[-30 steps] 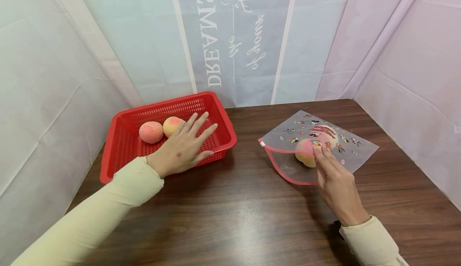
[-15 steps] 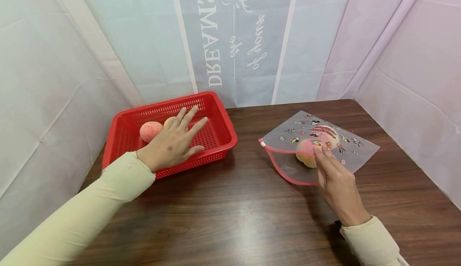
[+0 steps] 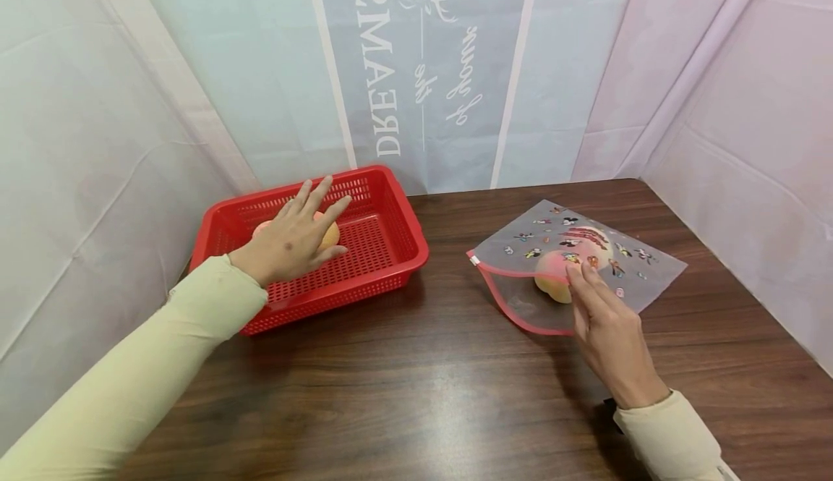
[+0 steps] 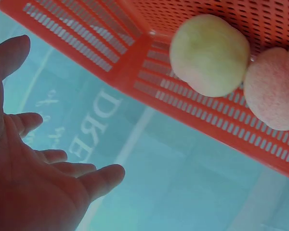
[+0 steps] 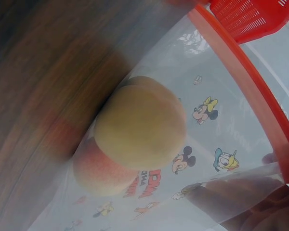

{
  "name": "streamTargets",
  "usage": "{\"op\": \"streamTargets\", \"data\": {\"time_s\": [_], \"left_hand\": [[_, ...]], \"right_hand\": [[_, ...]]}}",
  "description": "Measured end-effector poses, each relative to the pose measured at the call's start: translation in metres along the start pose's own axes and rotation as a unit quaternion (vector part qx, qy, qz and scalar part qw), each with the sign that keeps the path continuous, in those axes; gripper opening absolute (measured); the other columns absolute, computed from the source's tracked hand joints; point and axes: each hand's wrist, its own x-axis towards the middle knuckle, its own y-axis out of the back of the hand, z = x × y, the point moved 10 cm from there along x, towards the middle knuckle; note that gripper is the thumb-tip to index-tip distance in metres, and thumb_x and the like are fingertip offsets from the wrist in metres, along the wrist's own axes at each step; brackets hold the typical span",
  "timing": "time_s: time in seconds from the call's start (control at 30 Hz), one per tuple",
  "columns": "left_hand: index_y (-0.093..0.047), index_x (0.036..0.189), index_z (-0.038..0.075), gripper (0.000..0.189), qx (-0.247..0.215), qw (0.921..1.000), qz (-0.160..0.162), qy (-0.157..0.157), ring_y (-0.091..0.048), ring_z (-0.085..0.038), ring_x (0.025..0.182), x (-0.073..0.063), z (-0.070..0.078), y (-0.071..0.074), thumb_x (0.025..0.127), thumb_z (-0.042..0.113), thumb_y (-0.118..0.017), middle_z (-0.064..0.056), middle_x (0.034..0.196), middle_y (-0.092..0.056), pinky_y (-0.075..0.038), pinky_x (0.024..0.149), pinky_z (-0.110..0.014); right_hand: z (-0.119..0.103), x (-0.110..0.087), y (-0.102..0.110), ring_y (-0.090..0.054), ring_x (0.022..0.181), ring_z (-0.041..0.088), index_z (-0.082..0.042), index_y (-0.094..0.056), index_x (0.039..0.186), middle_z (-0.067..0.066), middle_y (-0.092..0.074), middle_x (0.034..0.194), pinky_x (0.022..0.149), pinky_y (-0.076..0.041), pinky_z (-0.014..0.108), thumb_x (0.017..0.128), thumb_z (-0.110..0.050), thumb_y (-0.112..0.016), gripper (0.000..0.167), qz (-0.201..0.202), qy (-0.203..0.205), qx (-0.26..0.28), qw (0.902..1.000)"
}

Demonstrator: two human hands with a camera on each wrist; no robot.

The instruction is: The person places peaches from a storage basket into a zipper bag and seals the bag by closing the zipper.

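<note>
I'm looking at two containers on a dark brown wood-grain table. On the left, a red rectangular plastic basket with slotted walls holds two rounded fruits side by side, a pale yellow-green peach and a speckled pink peach. On the right lies a clear plastic bag printed with small cartoon figures, its mouth gaping along a red band with a white slider. Inside it I see a smooth yellow peach overlapping a blushed pink peach. The left hand hovers over the basket, released, fingers spread, apart from both fruits on my left-wrist feed. The right hand pinches the bag at its banded edge, thumb and fingers close together.
</note>
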Motion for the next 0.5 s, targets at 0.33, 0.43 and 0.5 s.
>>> {"op": "streamTargets", "data": {"time_s": [0.33,0.43,0.5], "left_hand": [[-0.022,0.159,0.007,0.083,0.001,0.9994,-0.021,0.026,-0.008,-0.056,0.145,0.003,-0.023,-0.013,0.096,0.036,-0.067,-0.024,0.164,-0.001,-0.023,0.112,-0.064],[-0.020,0.159,0.007,0.083,0.004,0.9990,-0.033,0.029,-0.008,-0.056,0.145,0.007,-0.027,-0.018,0.096,0.037,-0.065,-0.025,0.164,0.000,-0.024,0.112,-0.063],[-0.020,0.159,0.007,0.082,0.006,0.9985,-0.043,0.033,-0.008,-0.057,0.144,0.009,-0.030,-0.022,0.097,0.036,-0.065,-0.026,0.163,0.000,-0.027,0.110,-0.064]], "right_hand": [[0.001,0.000,0.000,-0.065,0.108,0.044,0.003,-0.068,0.125,0.028,-0.064,0.122,0.081,-0.049,0.066,0.075,0.017,-0.075,0.052,0.002,-0.004,0.002,1.0000],[0.001,-0.001,0.000,-0.065,0.108,0.044,0.002,-0.068,0.125,0.028,-0.064,0.122,0.082,-0.049,0.066,0.075,0.016,-0.075,0.052,0.002,-0.004,0.001,1.0000],[0.001,-0.001,0.000,-0.065,0.108,0.044,0.002,-0.068,0.125,0.028,-0.064,0.123,0.082,-0.049,0.066,0.075,0.016,-0.074,0.052,0.001,-0.006,0.001,1.0000]]}}
